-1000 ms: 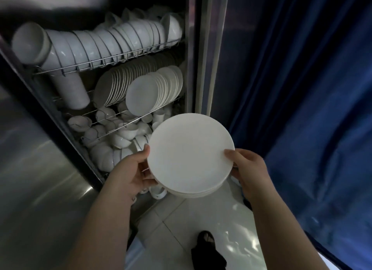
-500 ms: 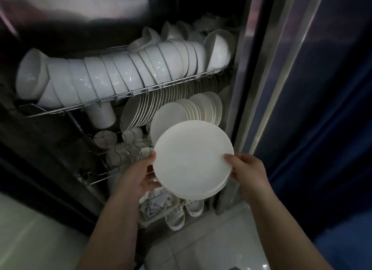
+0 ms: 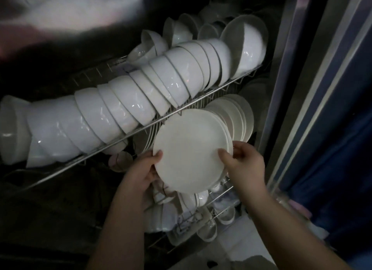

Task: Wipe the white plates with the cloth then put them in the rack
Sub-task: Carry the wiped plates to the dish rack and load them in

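I hold a small stack of white plates on edge, flat face toward me, at the middle shelf of the wire rack. My left hand grips the stack's lower left rim. My right hand grips the right rim, thumb on the face. Right behind the stack stands a row of upright white plates on that shelf; the stack touches or nearly touches them. No cloth is visible.
A long row of nested white bowls fills the upper wire shelf just above the plates. Small cups and dishes sit on the lower shelf. The cabinet's steel door frame and a blue curtain stand to the right.
Both hands have carried the stack up and forward from in front of the cabinet into the middle shelf, against the standing plates. The camera has moved closer to the rack.
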A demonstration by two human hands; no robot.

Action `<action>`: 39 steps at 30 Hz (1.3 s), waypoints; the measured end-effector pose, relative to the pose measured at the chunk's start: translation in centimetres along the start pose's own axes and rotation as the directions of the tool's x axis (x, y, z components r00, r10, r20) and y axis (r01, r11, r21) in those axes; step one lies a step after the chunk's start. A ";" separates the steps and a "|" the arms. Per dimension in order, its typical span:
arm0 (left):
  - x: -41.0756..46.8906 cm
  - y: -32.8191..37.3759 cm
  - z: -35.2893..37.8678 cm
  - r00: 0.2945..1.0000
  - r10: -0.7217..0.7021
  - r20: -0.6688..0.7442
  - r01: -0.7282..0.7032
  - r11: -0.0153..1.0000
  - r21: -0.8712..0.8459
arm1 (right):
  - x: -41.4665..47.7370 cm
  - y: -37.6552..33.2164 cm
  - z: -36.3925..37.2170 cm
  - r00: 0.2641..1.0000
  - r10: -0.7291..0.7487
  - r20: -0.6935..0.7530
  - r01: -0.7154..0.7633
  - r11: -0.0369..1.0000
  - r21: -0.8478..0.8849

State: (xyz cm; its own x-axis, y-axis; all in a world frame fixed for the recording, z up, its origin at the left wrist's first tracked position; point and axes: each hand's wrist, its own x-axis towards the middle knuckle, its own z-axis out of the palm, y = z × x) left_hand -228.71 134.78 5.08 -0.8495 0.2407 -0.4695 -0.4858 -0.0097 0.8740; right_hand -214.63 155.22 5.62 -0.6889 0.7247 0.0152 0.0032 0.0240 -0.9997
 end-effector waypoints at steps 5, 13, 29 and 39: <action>5.8 0.5 -0.8 0.994 -0.006 0.105 0.006 1.000 0.000 | -0.2 1.1 3.7 0.991 -0.127 -0.051 0.122 0.988 -0.097; 10.7 -0.9 -1.8 0.976 -0.062 0.208 0.045 0.996 0.081 | -0.5 3.3 6.2 0.971 -0.235 -0.047 0.221 0.954 -0.201; 13.0 -1.5 -2.7 0.977 -0.044 0.207 0.027 0.996 0.083 | 0.1 5.0 7.2 0.977 -0.212 -0.010 0.205 0.956 -0.211; 13.2 -2.4 -3.8 0.986 -0.038 0.161 0.026 0.997 0.077 | -0.3 5.8 7.7 0.985 -0.170 0.007 0.167 0.962 -0.214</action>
State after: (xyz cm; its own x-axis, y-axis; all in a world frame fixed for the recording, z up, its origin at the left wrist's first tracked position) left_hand -239.52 134.32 -3.68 -0.7860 0.3938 -0.4766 -0.4909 0.0709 0.8683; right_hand -220.02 149.84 -0.32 -0.6846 0.7052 0.1844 0.0430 0.2916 -0.9556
